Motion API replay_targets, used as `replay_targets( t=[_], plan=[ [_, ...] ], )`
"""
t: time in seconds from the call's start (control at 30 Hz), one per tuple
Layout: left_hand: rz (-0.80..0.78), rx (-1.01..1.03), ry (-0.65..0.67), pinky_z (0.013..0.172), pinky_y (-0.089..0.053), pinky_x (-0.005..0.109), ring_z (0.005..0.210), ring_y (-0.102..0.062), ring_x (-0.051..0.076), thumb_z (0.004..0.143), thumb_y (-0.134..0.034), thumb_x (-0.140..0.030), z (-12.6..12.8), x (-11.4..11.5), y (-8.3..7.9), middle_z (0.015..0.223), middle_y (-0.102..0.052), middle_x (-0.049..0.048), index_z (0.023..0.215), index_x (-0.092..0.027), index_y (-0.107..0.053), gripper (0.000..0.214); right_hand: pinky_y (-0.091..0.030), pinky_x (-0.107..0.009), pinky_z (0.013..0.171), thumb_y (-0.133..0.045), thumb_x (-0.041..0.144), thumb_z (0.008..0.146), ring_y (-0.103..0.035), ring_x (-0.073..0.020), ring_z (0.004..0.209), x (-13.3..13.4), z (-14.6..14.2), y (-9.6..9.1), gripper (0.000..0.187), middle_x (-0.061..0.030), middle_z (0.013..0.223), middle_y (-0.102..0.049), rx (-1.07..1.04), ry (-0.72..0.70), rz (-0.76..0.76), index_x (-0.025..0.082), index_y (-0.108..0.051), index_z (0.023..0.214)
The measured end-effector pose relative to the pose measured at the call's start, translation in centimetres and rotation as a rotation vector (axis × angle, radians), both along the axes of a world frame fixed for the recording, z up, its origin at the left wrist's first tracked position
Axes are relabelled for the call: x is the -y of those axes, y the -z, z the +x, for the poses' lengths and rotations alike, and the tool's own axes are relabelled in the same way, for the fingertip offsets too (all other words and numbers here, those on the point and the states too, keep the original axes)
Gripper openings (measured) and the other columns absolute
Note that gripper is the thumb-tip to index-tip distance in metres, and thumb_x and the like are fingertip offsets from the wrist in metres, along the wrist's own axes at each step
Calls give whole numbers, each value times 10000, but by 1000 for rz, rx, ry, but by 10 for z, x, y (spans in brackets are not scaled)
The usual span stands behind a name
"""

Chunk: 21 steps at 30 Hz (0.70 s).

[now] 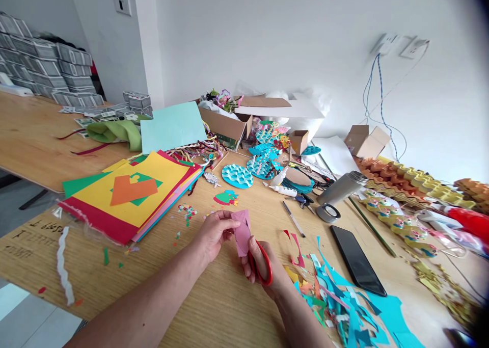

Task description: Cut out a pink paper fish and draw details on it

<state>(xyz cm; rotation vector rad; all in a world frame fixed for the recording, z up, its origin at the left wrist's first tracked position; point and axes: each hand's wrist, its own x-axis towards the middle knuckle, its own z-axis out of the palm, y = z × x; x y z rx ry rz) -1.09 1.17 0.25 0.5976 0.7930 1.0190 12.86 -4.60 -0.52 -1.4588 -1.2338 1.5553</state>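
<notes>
Between my two hands is a small piece of pink paper with faint lines on it. My left hand pinches its left edge between thumb and fingers. My right hand is closed round the red handles of a pair of scissors, its thumb and fingers also against the paper's lower end. The scissors' blades are hidden behind the paper and hand. Just beyond lies a green and red paper cutout, near a blue wavy disc.
Stacked coloured paper lies at left. Paper scraps, a black phone, a pen and a steel flask lie at right. Cardboard boxes stand by the wall, egg-tray strips at far right.
</notes>
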Motion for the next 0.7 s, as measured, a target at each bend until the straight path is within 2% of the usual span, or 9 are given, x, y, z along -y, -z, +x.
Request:
replay_targets(
  t=[0.07, 0.23, 0.37, 0.5, 0.7],
  plan=[
    [-19, 24, 22, 448, -313, 184, 491, -490, 67, 510, -787, -172, 0, 0, 1, 622, -616, -9, 713, -134, -632, 258, -246, -185, 329, -431, 829, 700, -381, -51, 301, 0, 0, -1, 677, 32, 395, -481, -11, -1, -13, 174, -536, 569],
    [-119, 129, 13, 515, -429, 190, 587, -585, 105, 578, -738, -107, -1, -1, -1, 692, -656, 22, 751, -128, -643, 198, -243, -175, 328, -419, 839, 697, -399, -56, 305, 0, 1, -1, 693, 26, 396, -495, -92, -33, 1, 166, -538, 579],
    [-155, 178, -24, 513, -428, 157, 591, -589, 77, 638, -696, -48, 0, -1, -5, 713, -655, 13, 760, -129, -647, 153, -200, -173, 315, -413, 834, 708, -404, -60, 303, 0, 1, -1, 698, 21, 408, -504, -128, -34, -20, 158, -546, 600],
    [-173, 184, -35, 526, -442, 163, 585, -596, 81, 663, -685, -41, 0, -1, -6, 711, -655, 13, 767, -129, -648, 141, -216, -176, 322, -436, 820, 709, -401, -58, 298, -1, 0, -1, 678, 25, 398, -506, -75, -52, -50, 162, -540, 583],
    [-140, 117, -41, 510, -423, 178, 558, -585, 91, 602, -732, -68, 1, 1, -3, 685, -669, 26, 744, -122, -650, 172, -234, -177, 335, -514, 787, 685, -422, -56, 315, -1, -3, -2, 633, 32, 414, -516, 49, -56, -47, 161, -545, 600]
  ],
)
